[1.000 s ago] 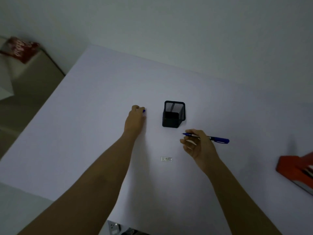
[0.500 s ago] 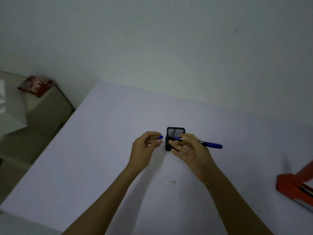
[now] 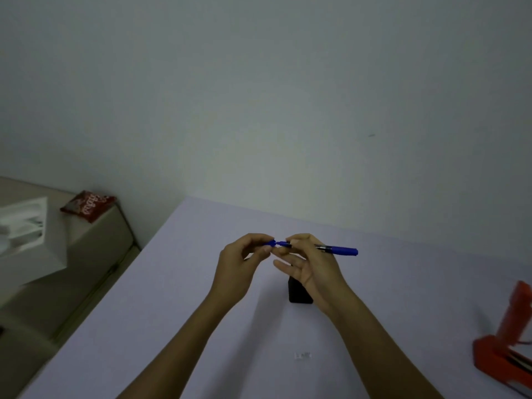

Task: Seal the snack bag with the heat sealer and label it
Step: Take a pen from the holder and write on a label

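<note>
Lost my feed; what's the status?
Left hand pinches cap; right hand holds pen. Label on table. Snack bag aside.

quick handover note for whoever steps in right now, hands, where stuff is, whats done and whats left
Left hand: pinches the blue pen cap, raised above the table.
Right hand: holds the blue pen near its tip, tip pointing at the cap; the two almost meet.
Black pen holder stands on the table below the hands. Small label lies nearer the person; its writing is too blurred to read.
Red snack bag lies on the side cabinet at left; red heat sealer at the right edge.
Done: pen and cap in hand.
Left: whether the bag is sealed cannot be told; the label is not on it.
</note>
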### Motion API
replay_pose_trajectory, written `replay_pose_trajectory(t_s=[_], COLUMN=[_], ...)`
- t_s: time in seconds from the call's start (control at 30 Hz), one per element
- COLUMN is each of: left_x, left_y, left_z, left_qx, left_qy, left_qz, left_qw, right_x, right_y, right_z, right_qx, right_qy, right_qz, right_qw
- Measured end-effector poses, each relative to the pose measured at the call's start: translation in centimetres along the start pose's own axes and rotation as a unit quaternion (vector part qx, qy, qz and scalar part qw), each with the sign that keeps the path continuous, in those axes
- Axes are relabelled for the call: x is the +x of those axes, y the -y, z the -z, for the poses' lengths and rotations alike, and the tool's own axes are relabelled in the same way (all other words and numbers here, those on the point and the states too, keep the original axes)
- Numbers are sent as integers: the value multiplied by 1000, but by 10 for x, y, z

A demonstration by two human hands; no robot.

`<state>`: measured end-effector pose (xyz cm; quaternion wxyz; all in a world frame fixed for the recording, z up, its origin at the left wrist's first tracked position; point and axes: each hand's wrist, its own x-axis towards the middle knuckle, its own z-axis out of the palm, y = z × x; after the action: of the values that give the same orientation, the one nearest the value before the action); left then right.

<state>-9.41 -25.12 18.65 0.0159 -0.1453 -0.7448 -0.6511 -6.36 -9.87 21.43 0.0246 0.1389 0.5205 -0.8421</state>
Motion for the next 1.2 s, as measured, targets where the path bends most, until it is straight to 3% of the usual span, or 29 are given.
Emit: replay_pose_trajectory(t_s=[0.17, 0.27, 0.57, 0.77, 0.87, 1.0, 1.2], left_x=[-1, -4, -12, -2, 14, 36, 53], left_y=[-13, -23, -34, -24, -3, 40, 110], left_z=[8, 11, -9, -15, -20, -31, -74], left_qx=[46, -17, -106, -3, -9, 76, 207], left_qy=[28, 48, 28, 83, 42, -22, 25], left_qz=[-22, 18, 39, 4, 36, 68, 74], left_qw=[998, 999, 993, 997, 998, 995, 975], right_x=[-9, -11, -22, -20, -15, -15, -17], right_y=[6, 7, 5, 4, -5, -24, -58], right_z=[-3, 0, 7, 26, 41, 74, 123], right_qx=[-110, -165, -106, -140, -157, -152, -199], right_qy=[-19, -61, -62, -53, -43, -103, -112], right_qz=[17, 60, 108, 76, 13, -39, -135], right_qw=[994, 983, 986, 986, 986, 982, 964])
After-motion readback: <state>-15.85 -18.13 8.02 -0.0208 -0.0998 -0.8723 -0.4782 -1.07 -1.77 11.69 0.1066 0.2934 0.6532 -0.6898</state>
